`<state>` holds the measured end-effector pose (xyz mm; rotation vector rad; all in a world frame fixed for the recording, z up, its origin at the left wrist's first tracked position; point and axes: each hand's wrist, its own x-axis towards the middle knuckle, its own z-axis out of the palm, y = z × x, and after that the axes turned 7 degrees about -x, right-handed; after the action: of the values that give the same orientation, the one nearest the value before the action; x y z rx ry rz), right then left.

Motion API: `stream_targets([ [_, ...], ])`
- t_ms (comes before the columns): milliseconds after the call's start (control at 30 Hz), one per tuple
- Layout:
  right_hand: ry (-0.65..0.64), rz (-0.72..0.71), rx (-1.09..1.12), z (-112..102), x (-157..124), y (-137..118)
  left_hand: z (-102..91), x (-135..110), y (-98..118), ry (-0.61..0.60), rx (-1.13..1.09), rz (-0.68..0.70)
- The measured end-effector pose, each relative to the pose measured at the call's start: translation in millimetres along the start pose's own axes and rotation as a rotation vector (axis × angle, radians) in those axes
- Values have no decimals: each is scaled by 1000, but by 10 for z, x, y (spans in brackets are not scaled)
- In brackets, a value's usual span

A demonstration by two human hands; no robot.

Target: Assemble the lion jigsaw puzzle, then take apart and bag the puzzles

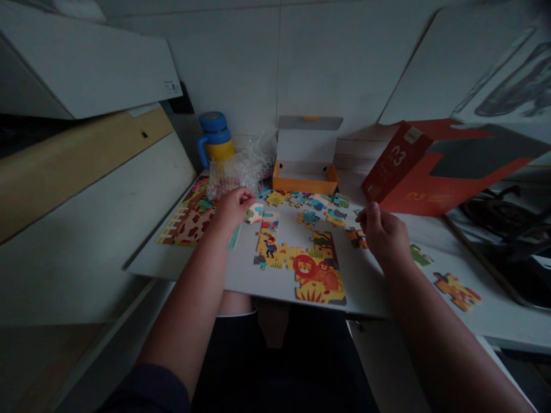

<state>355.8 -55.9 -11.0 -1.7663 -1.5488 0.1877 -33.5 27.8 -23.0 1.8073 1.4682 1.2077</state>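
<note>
My left hand (233,207) is closed in a pinch at the upper left of the partly joined jigsaw puzzle (316,272). A pale green and white puzzle piece (255,213) is at its fingertips. The joined part shows two lions at the bottom right and a small figure at the left. My right hand (384,230) is closed with the thumb on top, right of the puzzle. Beside its fingers lies an orange and brown puzzle piece (357,237). Whether the right fingers hold anything is hidden. Loose puzzle pieces (317,202) lie along the far side.
An open orange box (305,184) stands at the back, with crinkled clear plastic (253,160) and a blue-yellow flask (217,143) left of it. At the right stand a red box (413,172) and more pieces (457,291). A giraffe-patterned puzzle (189,225) lies left.
</note>
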Motion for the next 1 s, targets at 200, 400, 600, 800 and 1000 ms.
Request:
stream_targets([
  [200, 1, 1, -25, 6, 3, 20, 45, -17, -21, -21, 72, 15],
  [400, 3, -1, -8, 4, -6, 12, 68, -48, -29, -67, 62, 17],
  [600, -13, 23, -15, 2, -2, 1, 72, -62, -49, -123, 106, 13],
  [800, -4, 9, -21, -8, -8, -25, 104, -81, -15, -128, 166, 82],
  [1000, -16, 32, -19, 10, -2, 11, 141, -119, 62, -130, 307, 128],
])
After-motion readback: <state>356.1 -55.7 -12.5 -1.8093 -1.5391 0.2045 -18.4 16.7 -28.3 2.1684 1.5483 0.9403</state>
